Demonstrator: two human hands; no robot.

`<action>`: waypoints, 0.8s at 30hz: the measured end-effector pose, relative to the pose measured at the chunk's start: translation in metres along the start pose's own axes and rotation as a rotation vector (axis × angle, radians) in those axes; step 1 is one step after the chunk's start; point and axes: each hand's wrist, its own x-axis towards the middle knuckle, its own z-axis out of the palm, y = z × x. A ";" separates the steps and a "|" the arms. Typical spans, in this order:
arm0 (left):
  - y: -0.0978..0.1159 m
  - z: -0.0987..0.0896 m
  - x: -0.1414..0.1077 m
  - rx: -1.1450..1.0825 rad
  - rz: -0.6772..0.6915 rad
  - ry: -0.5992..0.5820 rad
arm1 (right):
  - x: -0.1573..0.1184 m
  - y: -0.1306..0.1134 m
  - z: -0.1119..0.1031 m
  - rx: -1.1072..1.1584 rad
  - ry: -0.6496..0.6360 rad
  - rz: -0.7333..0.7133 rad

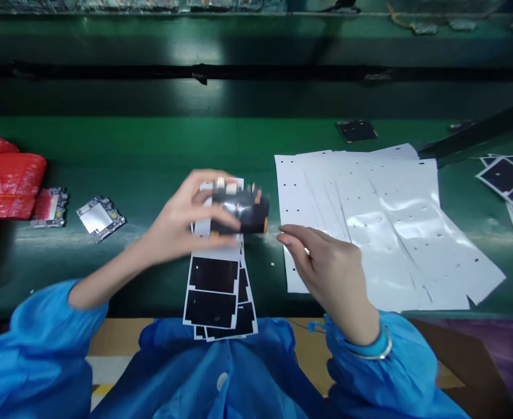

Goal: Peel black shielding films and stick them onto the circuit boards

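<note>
My left hand grips a circuit board with a black film over its face and connectors along its top edge. Motion blurs both the board and the fingers. Below it lie white sheets carrying black rectangular stickers, fanned in a small stack. Just right of the board, my right hand is closed, with thumb and forefinger pinched together. Whatever sits between those fingertips, if anything, is too small to make out. A tiny white speck lies on the green table near them.
Large white sheets overlap at the right. Two circuit boards, one bare and one partly pink, lie left beside red bubble wrap. A black-covered board rests at the back. More sticker sheets lie far right.
</note>
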 end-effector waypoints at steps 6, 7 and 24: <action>-0.114 0.024 0.068 -0.029 -0.455 0.171 | -0.033 -0.023 0.063 0.172 -0.351 -0.284; -0.116 0.026 0.061 -0.022 -0.476 0.182 | -0.038 -0.026 0.071 0.184 -0.404 -0.302; 0.062 0.073 -0.103 -0.241 -0.786 0.390 | -0.012 -0.026 0.043 0.314 -0.123 -0.214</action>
